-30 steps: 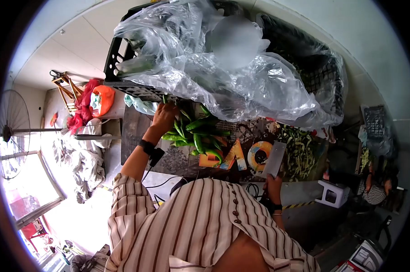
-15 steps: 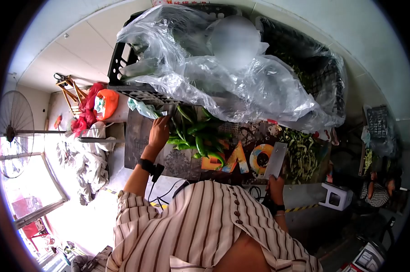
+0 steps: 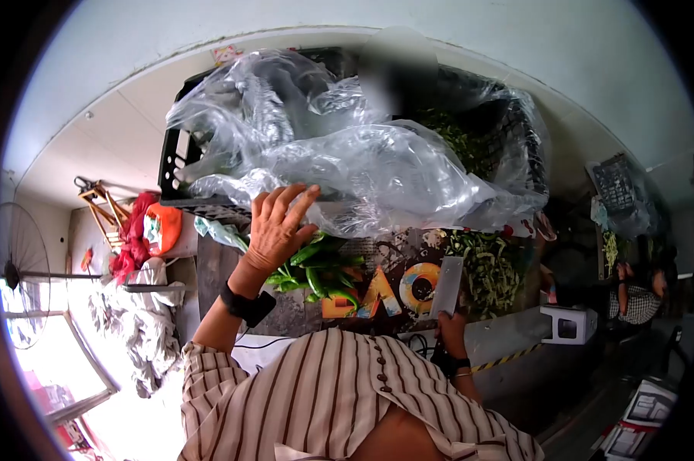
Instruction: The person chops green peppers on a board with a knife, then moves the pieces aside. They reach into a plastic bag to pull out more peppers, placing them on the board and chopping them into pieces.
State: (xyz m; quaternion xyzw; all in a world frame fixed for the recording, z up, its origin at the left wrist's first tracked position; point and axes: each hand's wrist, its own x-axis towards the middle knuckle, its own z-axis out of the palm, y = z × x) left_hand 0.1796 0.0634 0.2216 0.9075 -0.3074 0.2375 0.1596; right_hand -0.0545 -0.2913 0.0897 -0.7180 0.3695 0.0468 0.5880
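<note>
My left hand (image 3: 279,230) is raised with its fingers spread, at the front edge of the clear plastic bag (image 3: 370,165) that lines the black crate (image 3: 170,157). Nothing is held in it; whether its fingertips touch the plastic I cannot tell. Whole green peppers (image 3: 320,270) lie on the patterned board (image 3: 239,288) just right of this hand. My right hand (image 3: 450,329) grips a cleaver (image 3: 447,284), its broad blade pointing away from me over the board. Chopped green pieces (image 3: 485,276) are spread to the right of the blade.
More greens (image 3: 462,146) show inside the crate's right part. At the far left stands a fan (image 3: 13,273), with an orange bag (image 3: 165,229) nearer. A white stool (image 3: 568,324) is on the right, close to another person's arm (image 3: 623,296).
My left hand has left the back left part of the board and risen to the plastic, fingers now spread. My right hand still holds the cleaver. The view has shifted.
</note>
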